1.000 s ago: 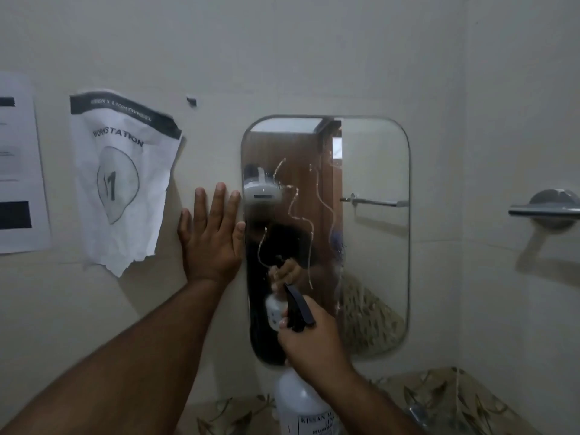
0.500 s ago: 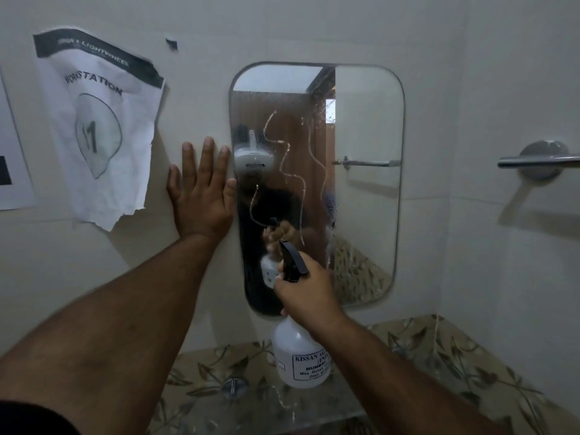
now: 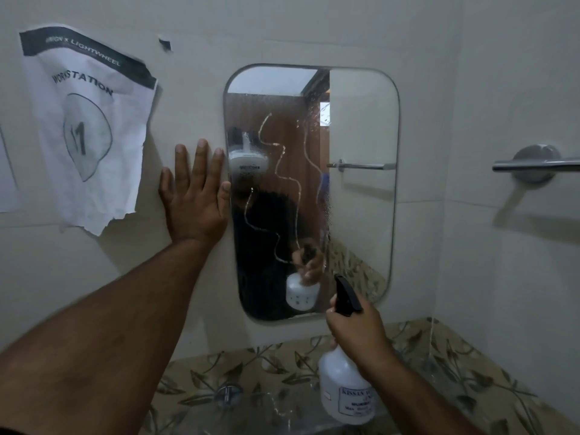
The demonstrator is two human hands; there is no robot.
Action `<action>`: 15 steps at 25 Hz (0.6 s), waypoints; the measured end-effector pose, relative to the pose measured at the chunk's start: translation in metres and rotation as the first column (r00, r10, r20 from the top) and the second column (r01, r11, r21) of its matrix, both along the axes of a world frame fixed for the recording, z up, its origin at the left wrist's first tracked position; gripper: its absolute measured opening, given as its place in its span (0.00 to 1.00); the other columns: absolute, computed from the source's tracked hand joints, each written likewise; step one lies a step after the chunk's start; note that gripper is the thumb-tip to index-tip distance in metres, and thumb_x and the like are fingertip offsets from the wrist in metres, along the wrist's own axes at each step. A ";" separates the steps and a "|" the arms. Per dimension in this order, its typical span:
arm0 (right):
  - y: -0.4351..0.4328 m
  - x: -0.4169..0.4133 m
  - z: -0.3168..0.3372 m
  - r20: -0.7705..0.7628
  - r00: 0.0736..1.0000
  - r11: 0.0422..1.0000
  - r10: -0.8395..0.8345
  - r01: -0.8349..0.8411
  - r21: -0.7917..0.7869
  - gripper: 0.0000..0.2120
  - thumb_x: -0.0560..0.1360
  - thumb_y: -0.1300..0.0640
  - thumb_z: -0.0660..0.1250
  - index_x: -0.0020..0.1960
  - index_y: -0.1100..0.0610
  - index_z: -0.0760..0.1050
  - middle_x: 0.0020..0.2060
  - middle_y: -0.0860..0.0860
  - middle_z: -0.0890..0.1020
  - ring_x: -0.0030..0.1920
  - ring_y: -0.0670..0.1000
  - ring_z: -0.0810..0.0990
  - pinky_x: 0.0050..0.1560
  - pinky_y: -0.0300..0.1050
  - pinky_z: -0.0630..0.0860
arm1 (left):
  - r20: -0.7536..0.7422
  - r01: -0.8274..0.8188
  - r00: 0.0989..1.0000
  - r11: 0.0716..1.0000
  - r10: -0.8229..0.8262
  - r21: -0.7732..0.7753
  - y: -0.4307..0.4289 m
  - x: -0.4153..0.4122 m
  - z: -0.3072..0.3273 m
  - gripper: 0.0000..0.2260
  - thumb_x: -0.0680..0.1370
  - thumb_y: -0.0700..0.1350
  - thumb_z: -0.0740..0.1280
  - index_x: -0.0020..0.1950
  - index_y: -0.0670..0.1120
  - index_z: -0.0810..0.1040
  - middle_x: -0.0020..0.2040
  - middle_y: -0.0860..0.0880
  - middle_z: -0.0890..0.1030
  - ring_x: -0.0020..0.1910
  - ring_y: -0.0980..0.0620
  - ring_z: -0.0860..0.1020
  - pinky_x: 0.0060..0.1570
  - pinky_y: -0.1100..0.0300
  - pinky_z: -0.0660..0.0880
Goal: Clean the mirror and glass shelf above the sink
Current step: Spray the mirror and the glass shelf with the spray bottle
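From the head view we face a pale tiled wall with a tall, frameless mirror with rounded corners [image 3: 361, 215] fixed to it, straight ahead and slightly right of centre. Thin wavy trails of liquid [image 3: 276, 171] run down the mirror's left half, and fine droplets speckle the glass near its middle. The person's left hand [image 3: 194, 199] lies flat on the wall just beside the mirror's left edge, fingers straight and spread, the thumb tip touching the mirror's rim. The right hand [image 3: 354, 328] is lower, in front of the mirror's bottom right corner, with fingers curled round the neck of a white translucent plastic spray bottle [image 3: 342, 384] whose black trigger head points up toward the glass. Below it we see the clear glass shelf [image 3: 276, 409] against a band of leaf-patterned tiles [image 3: 439, 356]; we cannot tell whether the bottle rests on it. A crumpled white paper sign marked with the number 11 [image 3: 84, 127] hangs at the upper left, and a grey metal towel bar [image 3: 533, 166] is on the right wall.
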State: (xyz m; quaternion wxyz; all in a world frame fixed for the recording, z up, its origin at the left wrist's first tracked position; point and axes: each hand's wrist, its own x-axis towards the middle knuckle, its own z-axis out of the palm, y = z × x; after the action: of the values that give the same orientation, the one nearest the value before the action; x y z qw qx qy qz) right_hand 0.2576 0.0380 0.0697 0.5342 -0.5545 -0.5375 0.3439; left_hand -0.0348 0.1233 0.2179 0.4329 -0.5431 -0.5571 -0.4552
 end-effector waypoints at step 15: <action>0.024 0.036 0.001 -0.019 0.995 0.995 -0.098 0.099 0.025 0.11 0.79 0.67 0.68 0.44 0.52 0.78 0.39 0.54 0.82 0.37 0.56 0.79 0.43 0.51 0.79 | 0.058 -0.013 0.998 0.994 0.019 -0.107 -0.005 0.007 -0.061 0.28 0.88 0.59 0.50 0.88 0.56 0.51 0.88 0.51 0.48 0.87 0.42 0.45 0.82 0.38 0.46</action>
State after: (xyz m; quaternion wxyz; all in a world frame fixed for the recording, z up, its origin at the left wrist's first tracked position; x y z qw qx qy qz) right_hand 0.2932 0.0615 0.0711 0.5623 -0.5703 -0.5094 0.3149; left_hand -0.0275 0.1184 0.1564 0.3902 -0.5473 -0.5976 -0.4371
